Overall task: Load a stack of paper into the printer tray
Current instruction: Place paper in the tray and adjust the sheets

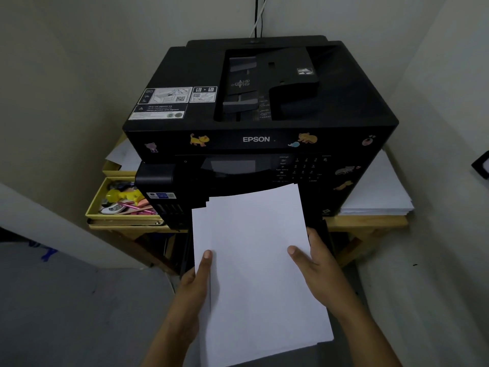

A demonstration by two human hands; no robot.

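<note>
Black Epson printer (260,112) fills wooden tabletop (370,221) in pale-walled corner; left hand (197,280), right hand (316,263) grip white paper stack (254,260) at front edge.

Two bare hands and forearms enter from the bottom edge. The left hand (197,279) is bare — no glove, ring or watch shows, and its thumb has a short, trimmed nail. The right hand (316,263) is bare too — nothing on the fingers or wrist, thumbnail short and plain. No sleeve shows on either forearm as far as the frame reaches; both run out of view undressed.
</note>
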